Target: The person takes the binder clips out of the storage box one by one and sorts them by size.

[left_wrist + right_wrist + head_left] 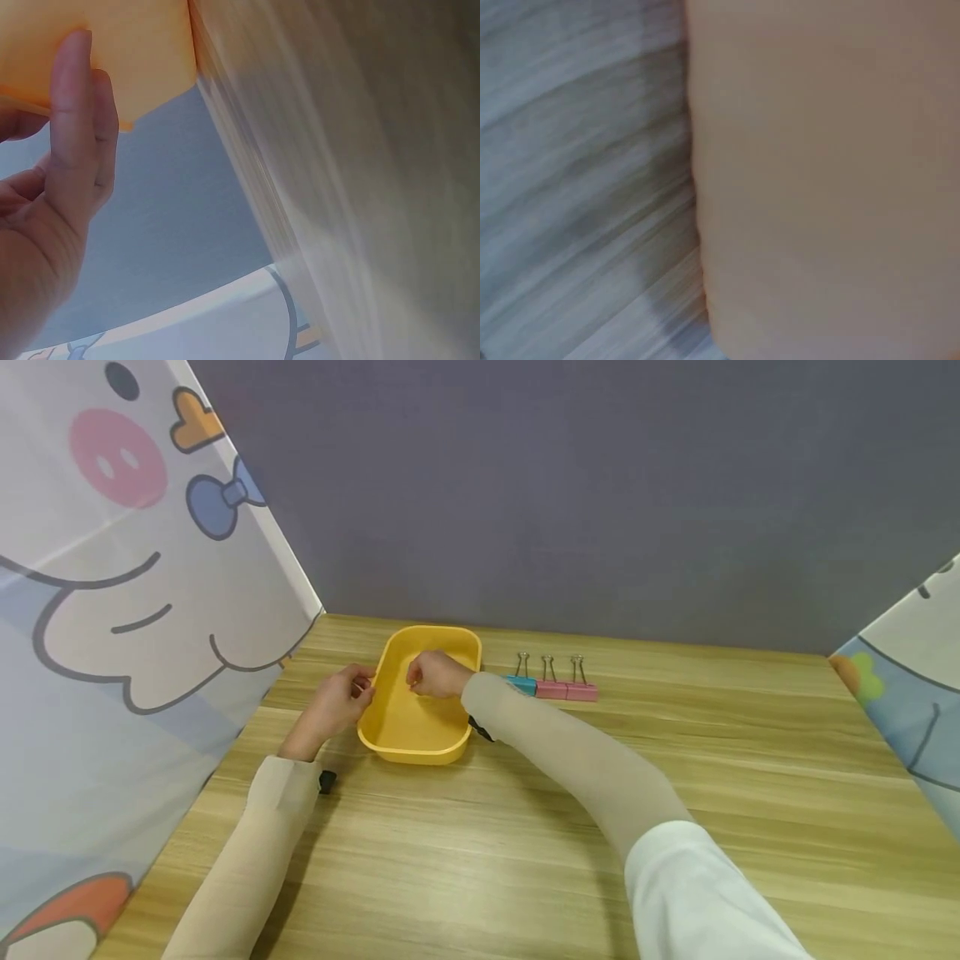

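Observation:
A yellow plastic bin with rounded corners stands on the table, left of centre. At its left rim my left hand pinches the edge; in the left wrist view, long fingers lie along the outside wall of the bin. My right hand reaches over the right rim into the bin, fingertips bent together above its floor. Whether anything small is between those fingertips cannot be made out. The bin's outer wall fills much of the right wrist view, where the right hand is hidden.
Just right of the bin, one blue binder clip and two pink binder clips stand in a row, wire handles up. The wood-grain table meets a grey wall behind. A cartoon-printed panel borders the left side.

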A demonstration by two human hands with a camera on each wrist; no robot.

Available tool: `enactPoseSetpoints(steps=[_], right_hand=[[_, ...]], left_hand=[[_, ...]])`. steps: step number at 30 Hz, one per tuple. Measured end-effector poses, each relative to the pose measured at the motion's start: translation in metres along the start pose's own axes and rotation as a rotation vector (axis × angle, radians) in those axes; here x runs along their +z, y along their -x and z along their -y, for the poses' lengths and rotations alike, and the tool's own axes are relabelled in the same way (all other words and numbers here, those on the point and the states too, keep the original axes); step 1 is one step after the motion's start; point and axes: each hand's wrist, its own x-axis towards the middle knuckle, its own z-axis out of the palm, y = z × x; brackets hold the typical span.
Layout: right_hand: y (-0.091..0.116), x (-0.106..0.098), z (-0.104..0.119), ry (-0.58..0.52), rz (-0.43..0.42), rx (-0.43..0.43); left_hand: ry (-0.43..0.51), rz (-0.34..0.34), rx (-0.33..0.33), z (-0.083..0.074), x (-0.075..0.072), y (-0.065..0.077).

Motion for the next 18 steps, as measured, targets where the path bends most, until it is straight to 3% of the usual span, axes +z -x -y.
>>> enactPoseSetpoints(steps=[8,18], right_hand=[[-0.002,0.003,0.001,0.077,0.02,0.021],[0.009,0.001,0.007,0.074,0.02,0.145]], left_hand=[[0.004,0.009,-0.008,-0.002,-0.001,0.001],[-0.002,0.017,-0.008,-0.001,-0.001,0.001]])
